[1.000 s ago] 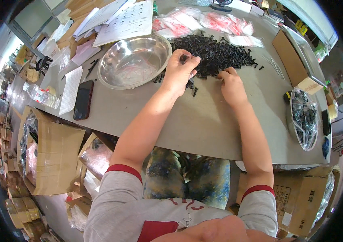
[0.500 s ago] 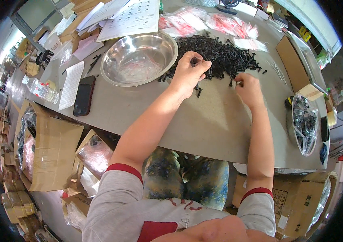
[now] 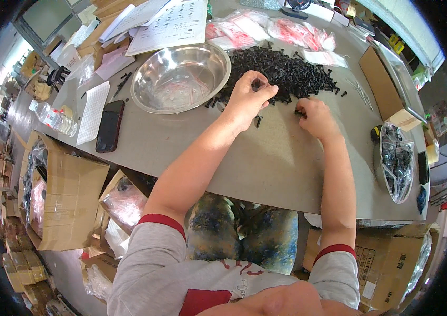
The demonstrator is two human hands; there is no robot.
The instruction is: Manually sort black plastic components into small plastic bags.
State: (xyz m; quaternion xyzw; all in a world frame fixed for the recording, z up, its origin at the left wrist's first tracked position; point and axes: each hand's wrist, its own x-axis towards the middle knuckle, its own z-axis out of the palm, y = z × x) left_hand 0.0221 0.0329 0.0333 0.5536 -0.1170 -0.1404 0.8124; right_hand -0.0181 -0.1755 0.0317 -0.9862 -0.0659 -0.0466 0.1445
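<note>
Remaining loose, one large heap of slender black screws (image 3: 292,71); already bagged, black pieces in clear plastic (image 3: 396,155); left hand (image 3: 245,102) curled, contents indeterminable; right hand (image 3: 319,120) pinching black screws.

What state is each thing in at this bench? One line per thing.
Left hand: curled, contents unclear
Right hand: pinching a dark piece, likely a screw
Black screws: loose, heaped
Metal bowl: upright, clear bags inside
Phone: flat, screen dark
Red-marked plastic bags: piled
Large cardboard box, left: open
Fan: on or off unclear
</note>
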